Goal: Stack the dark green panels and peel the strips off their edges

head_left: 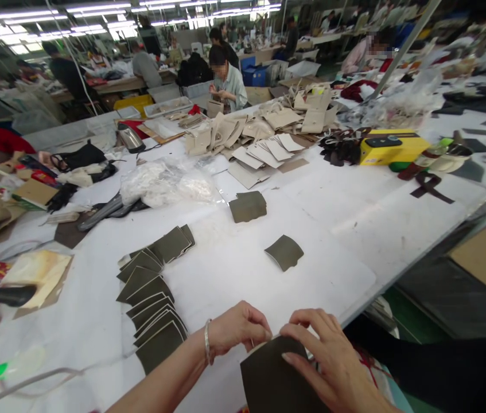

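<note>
Both of my hands hold one dark olive leather piece [275, 376] at the near edge of the white table [346, 229]. My left hand [238, 328], with a bracelet at the wrist, pinches the piece's upper left edge with closed fingers. My right hand [333, 358] lies over its right side, fingers curled along the top edge. To the left, several matching dark pieces [152, 310] lie fanned in an overlapping row. One curled dark piece [284, 251] lies alone further out, and a small stack of dark pieces [248, 206] sits beyond it.
A clear plastic bag [165, 183] with white material lies mid-table. Beige cut pieces [264, 152] pile up further back, beside a yellow box [391, 146]. A black-handled tool [4, 294] lies at left. Other people work at tables behind. The table edge drops off at right.
</note>
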A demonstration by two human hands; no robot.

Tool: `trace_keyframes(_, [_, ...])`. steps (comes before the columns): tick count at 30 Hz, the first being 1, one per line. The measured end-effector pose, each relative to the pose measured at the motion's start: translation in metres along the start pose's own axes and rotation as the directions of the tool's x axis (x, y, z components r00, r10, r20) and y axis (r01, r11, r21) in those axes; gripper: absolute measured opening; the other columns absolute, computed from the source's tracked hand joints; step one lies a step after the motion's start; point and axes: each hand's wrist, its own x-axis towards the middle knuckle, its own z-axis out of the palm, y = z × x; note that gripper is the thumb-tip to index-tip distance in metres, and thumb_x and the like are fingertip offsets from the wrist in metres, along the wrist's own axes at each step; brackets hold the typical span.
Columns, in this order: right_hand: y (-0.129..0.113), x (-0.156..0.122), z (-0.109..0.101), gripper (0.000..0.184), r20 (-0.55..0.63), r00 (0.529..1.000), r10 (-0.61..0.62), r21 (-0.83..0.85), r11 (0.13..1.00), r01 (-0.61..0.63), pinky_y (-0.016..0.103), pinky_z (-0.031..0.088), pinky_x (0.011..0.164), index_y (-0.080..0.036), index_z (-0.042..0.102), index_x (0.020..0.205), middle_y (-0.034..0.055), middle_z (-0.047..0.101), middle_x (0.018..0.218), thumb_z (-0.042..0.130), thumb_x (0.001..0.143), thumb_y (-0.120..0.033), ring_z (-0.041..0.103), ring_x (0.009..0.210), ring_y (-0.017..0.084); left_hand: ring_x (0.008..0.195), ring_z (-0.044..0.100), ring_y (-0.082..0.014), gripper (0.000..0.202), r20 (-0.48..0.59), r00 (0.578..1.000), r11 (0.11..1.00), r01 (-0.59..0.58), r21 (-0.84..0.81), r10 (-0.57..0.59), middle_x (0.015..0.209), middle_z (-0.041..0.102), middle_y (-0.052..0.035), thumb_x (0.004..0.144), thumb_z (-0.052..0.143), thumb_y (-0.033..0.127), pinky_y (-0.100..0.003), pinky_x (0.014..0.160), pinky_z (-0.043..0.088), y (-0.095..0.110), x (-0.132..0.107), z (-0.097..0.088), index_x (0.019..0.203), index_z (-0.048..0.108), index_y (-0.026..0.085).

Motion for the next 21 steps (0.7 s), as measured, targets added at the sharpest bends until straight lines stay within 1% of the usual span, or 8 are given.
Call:
trace_keyframes(2, [-0.005, 0.004, 0.001, 0.019, 0.066, 0.998, 0.003, 0.007, 1.000, -0.004, 0.036, 0.042, 0.076, -0.025, 0.059, 0.103, 0.0051, 0.057, 0.102, 0.065, 0.087, -0.018, 0.052, 0.091, 0.023, 0.047, 0.047, -0.0083, 0.019, -0.004, 1.000, 1.000, -0.002, 0.001, 0.002, 0.051, 0.057, 0.0023, 0.054, 0.067, 0.026, -0.022, 0.050, 0.038, 0.001, -0.001, 0.004, 0.064, 0.069, 0.011])
trace_keyframes(4, [-0.009, 0.006, 0.003, 0.017, 0.094, 0.996, 0.001, 0.005, 1.000, -0.001, 0.036, 0.040, 0.076, -0.024, 0.059, 0.098, 0.0043, 0.057, 0.099, 0.066, 0.085, -0.016, 0.052, 0.090, 0.023, 0.048, 0.047, -0.0084, 0.018, -0.008, 1.000, 1.000, -0.004, 0.004, 0.004, 0.051, 0.057, 0.0026, 0.053, 0.065, 0.025, -0.022, 0.050, 0.038, 0.001, -0.001, 0.007, 0.065, 0.069, 0.012])
trace_keyframes(7, [-0.011, 0.006, 0.005, 0.016, 0.075, 0.997, -0.030, -0.023, 0.999, 0.031, 0.037, 0.036, 0.078, -0.023, 0.059, 0.096, 0.0042, 0.059, 0.097, 0.066, 0.084, -0.015, 0.052, 0.089, 0.023, 0.048, 0.045, -0.0080, 0.017, -0.024, 1.000, 1.000, -0.011, 0.011, 0.011, 0.051, 0.056, 0.0032, 0.053, 0.063, 0.024, -0.022, 0.050, 0.035, 0.000, -0.001, 0.009, 0.064, 0.069, 0.012])
trace_keyframes(10, [-0.011, 0.005, 0.005, 0.017, 0.041, 0.997, -0.060, -0.027, 0.998, 0.061, 0.037, 0.034, 0.079, -0.023, 0.059, 0.099, 0.0043, 0.059, 0.097, 0.063, 0.086, -0.014, 0.052, 0.089, 0.022, 0.049, 0.044, -0.0077, 0.017, -0.036, 0.999, 1.000, -0.018, 0.017, 0.018, 0.051, 0.056, 0.0035, 0.053, 0.061, 0.024, -0.021, 0.050, 0.034, 0.001, -0.002, 0.009, 0.063, 0.068, 0.012])
trace_keyframes(15, [-0.010, 0.004, 0.006, 0.017, 0.036, 0.999, -0.017, 0.033, 0.999, 0.016, 0.036, 0.031, 0.078, -0.023, 0.060, 0.093, 0.0024, 0.059, 0.094, 0.068, 0.082, -0.013, 0.051, 0.087, 0.022, 0.049, 0.045, -0.0088, 0.018, -0.020, 1.000, 0.999, -0.015, 0.042, 0.016, 0.052, 0.056, 0.0031, 0.053, 0.061, 0.026, -0.023, 0.050, 0.036, -0.001, -0.001, 0.009, 0.063, 0.068, 0.013])
trace_keyframes(17, [-0.011, 0.005, 0.007, 0.018, 0.066, 0.998, 0.006, 0.056, 0.998, -0.010, 0.037, 0.030, 0.079, -0.023, 0.061, 0.091, 0.0012, 0.060, 0.093, 0.070, 0.081, -0.012, 0.051, 0.087, 0.022, 0.049, 0.044, -0.0087, 0.018, -0.020, 0.999, 0.998, -0.024, 0.060, 0.025, 0.051, 0.055, 0.0033, 0.054, 0.060, 0.026, -0.023, 0.050, 0.036, -0.004, 0.000, 0.010, 0.063, 0.067, 0.013])
trace_keyframes(21, [-0.012, 0.006, 0.008, 0.016, 0.191, 0.981, 0.043, 0.067, 0.996, -0.057, 0.036, 0.030, 0.077, -0.021, 0.059, 0.084, -0.0001, 0.059, 0.091, 0.073, 0.080, -0.013, 0.050, 0.086, 0.021, 0.048, 0.041, -0.0082, 0.018, 0.000, 0.999, 0.993, -0.044, 0.111, 0.045, 0.048, 0.051, 0.0040, 0.054, 0.058, 0.025, -0.023, 0.050, 0.034, -0.013, 0.000, 0.015, 0.062, 0.066, 0.012])
